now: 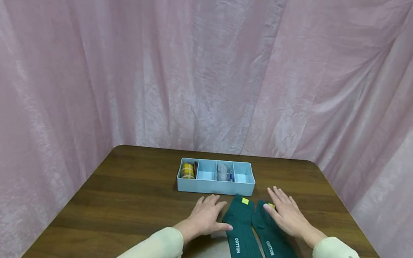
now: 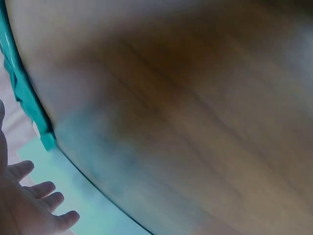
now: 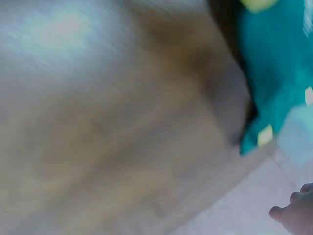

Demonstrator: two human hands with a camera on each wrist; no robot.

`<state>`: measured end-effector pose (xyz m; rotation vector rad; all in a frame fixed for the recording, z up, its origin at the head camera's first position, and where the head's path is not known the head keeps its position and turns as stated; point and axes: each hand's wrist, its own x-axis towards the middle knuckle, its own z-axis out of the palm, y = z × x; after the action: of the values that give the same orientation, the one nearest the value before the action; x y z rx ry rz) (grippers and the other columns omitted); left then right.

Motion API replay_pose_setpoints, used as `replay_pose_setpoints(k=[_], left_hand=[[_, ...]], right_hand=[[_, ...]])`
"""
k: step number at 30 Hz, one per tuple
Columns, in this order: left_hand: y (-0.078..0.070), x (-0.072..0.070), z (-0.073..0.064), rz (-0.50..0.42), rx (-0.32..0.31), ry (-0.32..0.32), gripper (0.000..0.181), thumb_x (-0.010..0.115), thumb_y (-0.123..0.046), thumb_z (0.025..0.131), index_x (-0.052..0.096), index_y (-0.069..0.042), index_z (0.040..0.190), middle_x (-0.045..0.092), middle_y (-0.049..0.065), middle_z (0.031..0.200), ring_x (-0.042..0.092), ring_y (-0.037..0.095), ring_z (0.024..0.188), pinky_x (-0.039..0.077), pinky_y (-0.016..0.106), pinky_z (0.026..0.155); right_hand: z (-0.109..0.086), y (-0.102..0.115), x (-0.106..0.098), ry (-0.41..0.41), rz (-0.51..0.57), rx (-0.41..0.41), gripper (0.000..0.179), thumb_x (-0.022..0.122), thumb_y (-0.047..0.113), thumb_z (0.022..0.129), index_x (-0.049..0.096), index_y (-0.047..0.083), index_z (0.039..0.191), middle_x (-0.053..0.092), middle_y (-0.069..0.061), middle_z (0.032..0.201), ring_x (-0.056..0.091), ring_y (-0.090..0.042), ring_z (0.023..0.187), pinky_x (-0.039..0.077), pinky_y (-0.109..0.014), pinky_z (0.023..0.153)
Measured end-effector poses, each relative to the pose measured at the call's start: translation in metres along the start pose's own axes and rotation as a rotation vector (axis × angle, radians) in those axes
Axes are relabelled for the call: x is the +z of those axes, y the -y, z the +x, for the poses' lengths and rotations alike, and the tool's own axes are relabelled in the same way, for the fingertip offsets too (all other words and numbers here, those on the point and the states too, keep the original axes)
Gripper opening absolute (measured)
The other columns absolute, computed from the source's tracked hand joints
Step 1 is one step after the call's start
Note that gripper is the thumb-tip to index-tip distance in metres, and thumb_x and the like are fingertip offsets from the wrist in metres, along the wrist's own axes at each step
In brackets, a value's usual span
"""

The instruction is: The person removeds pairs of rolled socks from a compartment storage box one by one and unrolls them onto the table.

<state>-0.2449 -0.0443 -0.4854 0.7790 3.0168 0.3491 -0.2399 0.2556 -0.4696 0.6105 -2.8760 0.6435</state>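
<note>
Two dark green socks lie flat side by side on the table, each with "COTTON" lettering, a yellow toe stripe and a yellow patch at the cuff: the left sock (image 1: 246,232) and the right sock (image 1: 280,249). My left hand (image 1: 207,216), fingers spread, is at the left sock's edge, its thumb overlapping the sock in the head view. Over the right sock's upper part is my right hand (image 1: 286,213), fingers extended, hiding some of the cuff. Both wrist views show green sock fabric (image 2: 22,83) (image 3: 279,58) and relaxed fingers holding nothing.
Behind the socks stands a light blue divided box (image 1: 216,187). It holds a yellow checked roll (image 1: 188,171) at left and a grey rolled item (image 1: 221,173) beside something blue. The wooden table (image 1: 117,203) ends at a pink curtain (image 1: 213,63).
</note>
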Motion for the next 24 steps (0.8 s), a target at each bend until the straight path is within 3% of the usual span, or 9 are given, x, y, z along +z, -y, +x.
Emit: replay_pose_setpoints(k=[5,13,18,24], left_hand=[[0.022,-0.006,-0.001,-0.013,-0.005,-0.040,0.081,0.064,-0.067,0.085,0.049,-0.016,0.147,0.040,0.012,0.153,0.032,0.030,0.143,0.025,0.055,0.114],[0.051,-0.026,0.002,-0.065,-0.025,-0.220,0.071,0.068,-0.057,0.088,0.053,-0.015,0.143,0.043,0.012,0.150,0.037,0.032,0.140,0.029,0.054,0.112],[0.070,-0.041,0.010,-0.079,-0.094,-0.301,0.074,0.071,-0.056,0.086,0.053,-0.013,0.143,0.043,0.016,0.150,0.037,0.034,0.139,0.029,0.056,0.111],[0.097,-0.049,0.014,-0.124,-0.223,-0.289,0.083,0.073,-0.056,0.084,0.045,-0.010,0.148,0.038,0.019,0.152,0.034,0.038,0.140,0.027,0.058,0.111]], right_hand=[[0.019,-0.001,-0.018,-0.033,0.013,0.018,0.069,0.043,0.044,0.105,0.027,-0.002,0.154,0.023,-0.027,0.158,0.019,-0.046,0.145,0.015,-0.065,0.112],[0.046,0.015,-0.020,-0.056,0.026,0.011,0.072,0.050,0.045,0.103,0.031,-0.004,0.152,0.029,-0.028,0.155,0.028,-0.048,0.141,0.025,-0.065,0.109],[0.060,0.027,-0.017,-0.063,0.054,0.039,0.070,0.054,0.040,0.102,0.033,-0.007,0.150,0.034,-0.029,0.153,0.031,-0.047,0.140,0.028,-0.063,0.108],[0.080,0.045,-0.014,-0.067,0.103,0.096,0.070,0.054,0.039,0.102,0.035,-0.009,0.148,0.037,-0.030,0.150,0.035,-0.046,0.138,0.029,-0.061,0.109]])
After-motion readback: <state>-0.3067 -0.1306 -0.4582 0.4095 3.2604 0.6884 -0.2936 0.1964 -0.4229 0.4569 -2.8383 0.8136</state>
